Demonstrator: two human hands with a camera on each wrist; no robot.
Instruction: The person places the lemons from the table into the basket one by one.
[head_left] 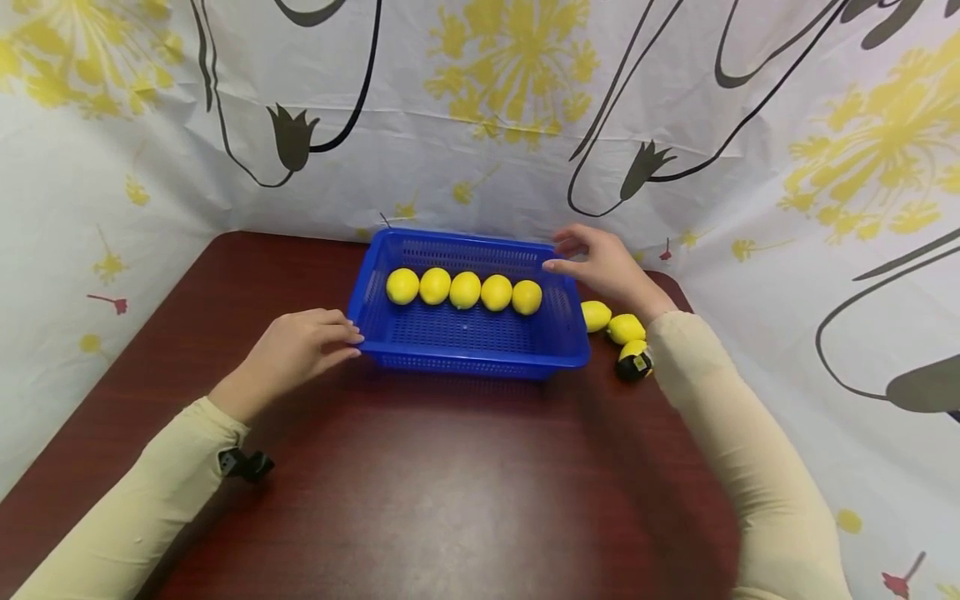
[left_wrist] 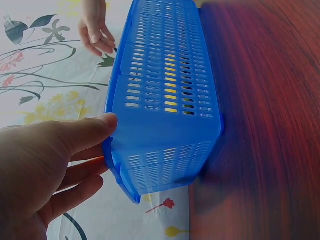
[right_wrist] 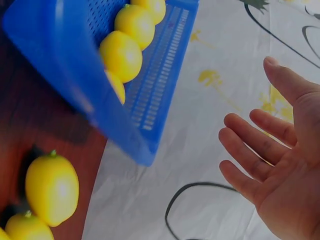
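While your left hand (head_left: pixel 303 342) pinches the near-left rim of the blue rectangular perforated plastic basket (head_left: pixel 472 353) on the glossy reddish-brown table (head_left: pixel 450 483), your right hand (head_left: pixel 600 262) hovers empty by the far-right corner, fingers loosely spread. Its thin walls look light and slightly flexible, so hold both short rims level, lest the five smooth, round yellow lemons (head_left: pixel 465 290) roll.

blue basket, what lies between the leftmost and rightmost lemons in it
Three lemons lie between the leftmost lemon and the rightmost lemon, in one row inside the blue basket; the head view shows this.
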